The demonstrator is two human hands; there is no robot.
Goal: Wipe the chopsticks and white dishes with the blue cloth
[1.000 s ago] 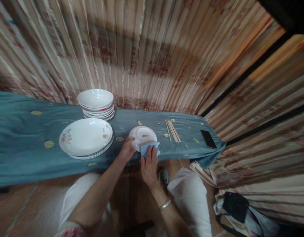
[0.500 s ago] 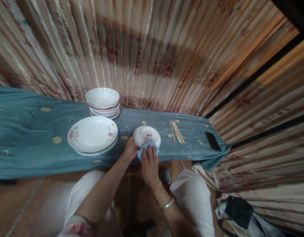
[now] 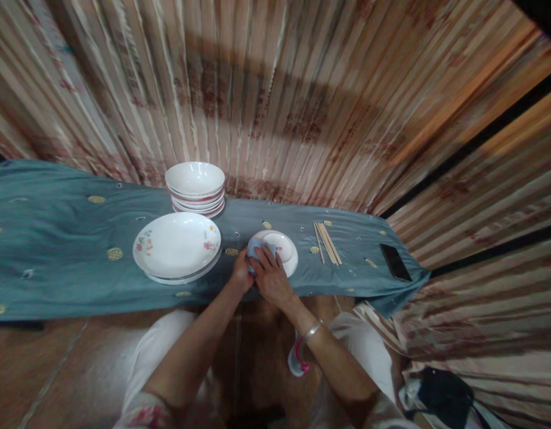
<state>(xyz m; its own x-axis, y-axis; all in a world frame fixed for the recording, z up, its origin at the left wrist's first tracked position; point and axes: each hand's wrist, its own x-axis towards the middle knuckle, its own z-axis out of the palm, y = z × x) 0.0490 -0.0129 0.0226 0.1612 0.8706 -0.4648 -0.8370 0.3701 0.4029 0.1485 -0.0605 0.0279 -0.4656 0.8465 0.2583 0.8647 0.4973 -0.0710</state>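
A white bowl [image 3: 291, 257] is turned bottom up over the table's front part, its foot ring and a small red mark showing. My left hand [image 3: 242, 271] grips the bowl's left edge, its fingertips partly hidden. With my right hand [image 3: 272, 277] I press a light blue cloth [image 3: 256, 245] against the left side of the bowl's underside. The fingers of that hand lie over the cloth, close beside my left hand.
Left of the bowl is a stack of oval floral plates [image 3: 177, 245], with stacked white bowls [image 3: 195, 179] behind. Several wooden chopsticks [image 3: 328, 243] and a black phone [image 3: 395, 262] lie to the right on the green tablecloth [image 3: 79, 238]. A pleated curtain [image 3: 240, 107] hangs behind.
My right hand has moved the cloth from the bowl's near side to its left side, next to my left hand. The view has shifted slightly.
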